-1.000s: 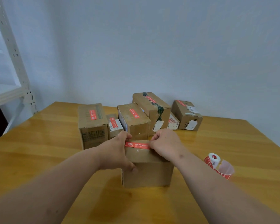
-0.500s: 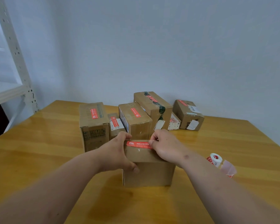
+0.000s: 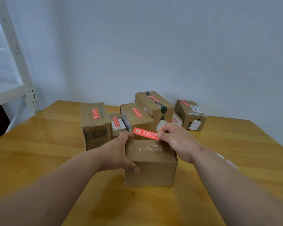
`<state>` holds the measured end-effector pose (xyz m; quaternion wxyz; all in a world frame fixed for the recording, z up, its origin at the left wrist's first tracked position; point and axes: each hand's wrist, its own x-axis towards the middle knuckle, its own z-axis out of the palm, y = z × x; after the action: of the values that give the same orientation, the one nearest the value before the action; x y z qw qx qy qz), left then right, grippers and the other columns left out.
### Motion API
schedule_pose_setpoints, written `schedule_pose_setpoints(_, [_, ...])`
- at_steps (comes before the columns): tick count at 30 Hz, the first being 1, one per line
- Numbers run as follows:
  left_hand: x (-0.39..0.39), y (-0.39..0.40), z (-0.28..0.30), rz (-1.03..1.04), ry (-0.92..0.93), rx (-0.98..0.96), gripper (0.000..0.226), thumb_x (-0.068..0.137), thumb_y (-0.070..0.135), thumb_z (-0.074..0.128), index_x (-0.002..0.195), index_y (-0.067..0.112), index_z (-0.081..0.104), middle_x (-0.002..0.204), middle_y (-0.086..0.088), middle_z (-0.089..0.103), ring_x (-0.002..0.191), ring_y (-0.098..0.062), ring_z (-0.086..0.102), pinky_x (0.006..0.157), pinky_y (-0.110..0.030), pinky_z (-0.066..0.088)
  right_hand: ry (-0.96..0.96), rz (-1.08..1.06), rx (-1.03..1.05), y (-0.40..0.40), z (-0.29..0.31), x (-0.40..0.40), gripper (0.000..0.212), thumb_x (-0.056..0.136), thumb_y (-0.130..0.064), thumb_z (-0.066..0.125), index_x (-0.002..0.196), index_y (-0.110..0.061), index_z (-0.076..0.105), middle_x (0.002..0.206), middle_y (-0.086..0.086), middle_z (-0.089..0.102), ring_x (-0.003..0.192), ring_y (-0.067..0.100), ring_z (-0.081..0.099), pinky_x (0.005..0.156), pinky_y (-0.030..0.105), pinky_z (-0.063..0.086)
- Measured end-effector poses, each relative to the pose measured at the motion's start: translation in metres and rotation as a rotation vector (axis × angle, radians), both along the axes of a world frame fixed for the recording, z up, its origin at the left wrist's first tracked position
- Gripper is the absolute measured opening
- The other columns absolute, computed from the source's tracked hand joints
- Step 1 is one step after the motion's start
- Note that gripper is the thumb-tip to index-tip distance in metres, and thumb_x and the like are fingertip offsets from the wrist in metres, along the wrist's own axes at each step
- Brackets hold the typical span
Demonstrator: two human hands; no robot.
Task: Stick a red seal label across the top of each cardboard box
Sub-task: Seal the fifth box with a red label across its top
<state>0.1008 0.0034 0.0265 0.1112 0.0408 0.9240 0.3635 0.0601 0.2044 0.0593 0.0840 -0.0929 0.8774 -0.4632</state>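
- Six brown cardboard boxes (image 3: 136,115) at the far side of the wooden table (image 3: 39,144) each show a red seal.
- The near plain cardboard box (image 3: 151,162) has none stuck down yet.
- The left hand (image 3: 117,154) grips that box's left edge; the right hand (image 3: 175,140) pinches the red seal label (image 3: 145,133) by its right end, above the box's far edge.

Glossy varnished wood desk (image 3: 39,144); matt brown cardboard box (image 3: 151,170); smooth, slightly shiny red paper label (image 3: 145,133); white-painted metal shelf (image 3: 15,62).
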Motion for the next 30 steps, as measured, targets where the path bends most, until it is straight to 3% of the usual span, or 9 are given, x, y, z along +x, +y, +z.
schedule_pose_setpoints(4, [0.002, -0.002, 0.008, -0.043, 0.012, -0.07, 0.104, 0.063, 0.031, 0.09, 0.143, 0.036, 0.023, 0.132, 0.009, 0.044, 0.116, -0.013, 0.049, 0.102, -0.033, 0.048, 0.006, 0.002, -0.055, 0.008, 0.004, -0.002, 0.008, 0.094, -0.016, 0.062, 0.087, -0.013, 0.063, 0.088, 0.003, 0.063, 0.092, 0.019, 0.056, 0.083, 0.032, 0.045])
schedule_pose_setpoints(7, [0.003, -0.002, 0.016, -0.03, -0.067, 0.056, 0.101, 0.061, 0.036, 0.09, 0.144, 0.033, 0.03, 0.131, 0.008, 0.047, 0.114, -0.012, 0.052, 0.101, -0.031, 0.048, 0.007, 0.024, -0.052, 0.011, 0.007, -0.002, 0.005, 0.091, -0.013, 0.066, 0.087, -0.01, 0.066, 0.084, 0.001, 0.065, 0.088, 0.016, 0.058, 0.08, 0.028, 0.044])
schedule_pose_setpoints(11, [0.003, 0.0, 0.024, 0.176, -0.022, 0.295, 0.056, 0.07, 0.069, 0.069, 0.111, 0.031, 0.065, 0.114, 0.008, 0.066, 0.11, -0.012, 0.057, 0.106, -0.042, 0.042, 0.021, 0.054, -0.01, 0.015, 0.008, 0.0, 0.008, 0.09, -0.017, 0.067, 0.092, -0.009, 0.067, 0.087, 0.001, 0.068, 0.091, 0.016, 0.061, 0.078, 0.028, 0.045])
schedule_pose_setpoints(13, [0.002, 0.004, 0.024, 0.251, 0.016, 0.29, 0.043, 0.087, 0.062, 0.055, 0.099, 0.025, 0.071, 0.106, 0.006, 0.07, 0.104, -0.012, 0.058, 0.103, -0.041, 0.043, 0.032, 0.062, -0.001, 0.016, 0.006, 0.001, 0.006, 0.091, -0.017, 0.066, 0.091, -0.01, 0.066, 0.088, 0.001, 0.068, 0.092, 0.018, 0.062, 0.085, 0.032, 0.048])
schedule_pose_setpoints(17, [0.0, 0.011, 0.023, 0.243, 0.065, 0.182, 0.035, 0.094, 0.043, 0.058, 0.094, 0.01, 0.07, 0.113, 0.001, 0.064, 0.09, -0.002, 0.051, 0.076, -0.024, 0.042, 0.022, 0.073, -0.001, 0.016, 0.003, 0.005, 0.009, 0.093, -0.015, 0.064, 0.084, -0.016, 0.064, 0.083, -0.001, 0.066, 0.085, 0.016, 0.059, 0.081, 0.032, 0.047])
schedule_pose_setpoints(21, [-0.002, 0.012, 0.025, 0.249, 0.057, 0.252, 0.019, 0.092, 0.024, 0.065, 0.08, 0.01, 0.068, 0.117, 0.008, 0.06, 0.111, -0.011, 0.048, 0.091, -0.031, 0.036, 0.013, 0.09, 0.037, 0.014, 0.004, 0.007, 0.009, 0.094, -0.018, 0.063, 0.085, -0.017, 0.064, 0.084, 0.0, 0.067, 0.083, 0.015, 0.059, 0.074, 0.028, 0.047])
schedule_pose_setpoints(25, [-0.004, 0.015, 0.027, 0.228, 0.102, 0.14, 0.018, 0.091, 0.021, 0.064, 0.078, 0.009, 0.065, 0.111, 0.001, 0.065, 0.101, -0.01, 0.052, 0.073, -0.022, 0.04, 0.045, 0.082, 0.124, 0.01, 0.006, 0.007, 0.013, 0.095, -0.021, 0.061, 0.083, -0.018, 0.061, 0.085, -0.002, 0.065, 0.08, 0.011, 0.057, 0.065, 0.024, 0.041])
schedule_pose_setpoints(27, [-0.006, 0.017, 0.027, 0.201, 0.127, 0.039, 0.02, 0.091, 0.022, 0.063, 0.073, 0.014, 0.062, 0.104, -0.001, 0.067, 0.099, -0.009, 0.055, 0.065, -0.017, 0.041, 0.056, 0.079, 0.173, 0.006, 0.006, 0.007, 0.015, 0.095, -0.023, 0.06, 0.081, -0.02, 0.059, 0.089, -0.003, 0.065, 0.084, 0.011, 0.058, 0.07, 0.027, 0.046])
schedule_pose_setpoints(30, [-0.008, 0.018, 0.028, 0.163, 0.185, -0.113, 0.025, 0.09, 0.023, 0.063, 0.066, 0.018, 0.059, 0.088, -0.001, 0.067, 0.087, -0.011, 0.061, 0.069, -0.023, 0.052, 0.083, 0.061, 0.307, 0.001, 0.005, 0.004, 0.019, 0.093, -0.027, 0.059, 0.074, -0.025, 0.06, 0.09, -0.004, 0.066, 0.093, 0.016, 0.06, 0.09, 0.043, 0.05])
